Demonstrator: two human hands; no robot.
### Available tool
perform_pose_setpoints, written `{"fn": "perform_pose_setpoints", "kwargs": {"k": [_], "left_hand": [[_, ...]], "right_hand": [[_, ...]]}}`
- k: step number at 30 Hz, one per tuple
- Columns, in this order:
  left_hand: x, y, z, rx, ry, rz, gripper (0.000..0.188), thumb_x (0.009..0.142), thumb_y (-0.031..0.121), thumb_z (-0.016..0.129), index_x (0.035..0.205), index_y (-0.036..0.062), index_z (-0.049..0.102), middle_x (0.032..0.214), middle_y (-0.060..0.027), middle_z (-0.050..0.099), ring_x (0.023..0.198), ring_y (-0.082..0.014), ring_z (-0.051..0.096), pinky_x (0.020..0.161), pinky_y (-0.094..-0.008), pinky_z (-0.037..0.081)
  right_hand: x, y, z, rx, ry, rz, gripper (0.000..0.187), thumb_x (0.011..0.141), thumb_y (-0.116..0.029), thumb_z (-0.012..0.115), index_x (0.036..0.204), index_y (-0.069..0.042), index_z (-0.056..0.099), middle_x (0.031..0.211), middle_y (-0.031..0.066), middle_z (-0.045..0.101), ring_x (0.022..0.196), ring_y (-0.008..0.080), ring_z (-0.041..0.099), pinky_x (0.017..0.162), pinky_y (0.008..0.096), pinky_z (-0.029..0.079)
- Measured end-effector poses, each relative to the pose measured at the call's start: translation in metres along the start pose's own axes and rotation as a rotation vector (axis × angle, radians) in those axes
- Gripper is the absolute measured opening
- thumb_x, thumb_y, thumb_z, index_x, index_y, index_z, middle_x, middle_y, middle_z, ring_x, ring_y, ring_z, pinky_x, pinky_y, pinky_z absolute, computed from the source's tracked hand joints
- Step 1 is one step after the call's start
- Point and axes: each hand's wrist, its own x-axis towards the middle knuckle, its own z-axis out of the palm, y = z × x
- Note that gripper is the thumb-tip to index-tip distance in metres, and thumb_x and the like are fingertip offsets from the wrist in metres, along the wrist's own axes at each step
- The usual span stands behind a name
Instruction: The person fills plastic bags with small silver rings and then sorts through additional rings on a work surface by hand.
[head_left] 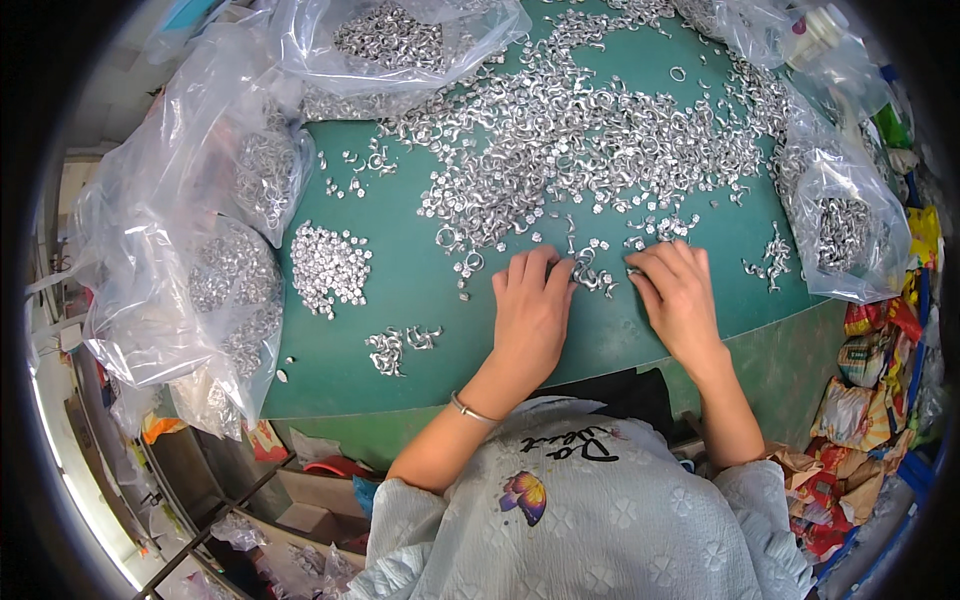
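My left hand [532, 305] rests on the green tabletop [450, 375] with its fingers curled and drawn together. Its fingertips are beside a small cluster of curved silver metal pieces [592, 275], and whatever they grip is too small to name. On the other side of that cluster, my right hand [682, 300] has thumb and forefinger bent into a pinch. Something tiny may sit between those tips, but I cannot make it out. Just beyond both hands spreads a large heap of silver metal castings [560, 140], with hooked pieces, small flower-shaped pieces and rings among them.
To the left lie a pile of small flower-shaped pieces [330, 270] and a little group of curved ones [390, 350]. Clear plastic bags of metal parts [190, 230] line the left edge; another bag [850, 235] lies at the right. Colourful packaging [860, 400] fills the space beyond the right edge.
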Motion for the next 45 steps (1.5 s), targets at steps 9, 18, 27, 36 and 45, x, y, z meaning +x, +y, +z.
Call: {"fn": "perform_pose_setpoints", "kwargs": {"k": [9, 18, 27, 36, 45], "left_hand": [[0.0, 0.011, -0.003, 0.004, 0.032, 0.05, 0.029, 0.077, 0.004, 0.068, 0.105, 0.0044, 0.061, 0.108, -0.0077, 0.056, 0.102, -0.026, 0.052, 0.085, -0.0387, 0.036], [-0.018, -0.001, -0.01, -0.001, 0.031, -0.042, 0.031, 0.077, 0.002, 0.067, 0.108, 0.0044, 0.06, 0.107, -0.009, 0.056, 0.1, -0.0259, 0.052, 0.085, -0.038, 0.035], [-0.009, 0.016, -0.001, -0.015, 0.037, -0.042, 0.037, 0.076, 0.007, 0.071, 0.111, 0.0069, 0.06, 0.108, -0.0071, 0.054, 0.102, -0.0254, 0.051, 0.087, -0.0391, 0.033], [-0.02, 0.002, -0.007, 0.065, 0.089, -0.122, 0.035, 0.076, 0.005, 0.071, 0.109, 0.0073, 0.061, 0.108, -0.0064, 0.055, 0.103, -0.0251, 0.05, 0.088, -0.0389, 0.032], [-0.029, -0.01, -0.008, 0.088, 0.109, -0.137, 0.029, 0.08, 0.003, 0.065, 0.108, 0.0045, 0.061, 0.111, -0.0082, 0.054, 0.104, -0.0267, 0.05, 0.087, -0.0407, 0.032]], "right_hand": [[0.002, -0.014, 0.0, 0.101, -0.067, -0.039, 0.029, 0.072, -0.01, 0.073, 0.099, -0.005, 0.062, 0.101, 0.0079, 0.055, 0.091, 0.0261, 0.051, 0.074, 0.0358, 0.038], [-0.008, 0.0, 0.005, 0.152, 0.118, -0.037, 0.014, 0.073, -0.003, 0.071, 0.086, -0.004, 0.065, 0.09, 0.0056, 0.062, 0.083, 0.0249, 0.055, 0.074, 0.0347, 0.039], [-0.009, -0.01, 0.004, -0.096, 0.025, 0.09, 0.028, 0.073, -0.014, 0.074, 0.097, -0.005, 0.064, 0.096, 0.0051, 0.057, 0.093, 0.0237, 0.051, 0.081, 0.0379, 0.036], [-0.018, 0.014, -0.005, 0.088, 0.218, 0.106, 0.017, 0.069, -0.003, 0.075, 0.085, -0.005, 0.067, 0.084, 0.0054, 0.064, 0.078, 0.0222, 0.057, 0.075, 0.0331, 0.037], [-0.042, 0.04, -0.027, -0.055, 0.163, 0.185, 0.017, 0.072, 0.002, 0.071, 0.088, 0.0, 0.065, 0.087, 0.0104, 0.06, 0.083, 0.027, 0.056, 0.071, 0.036, 0.043]]}}
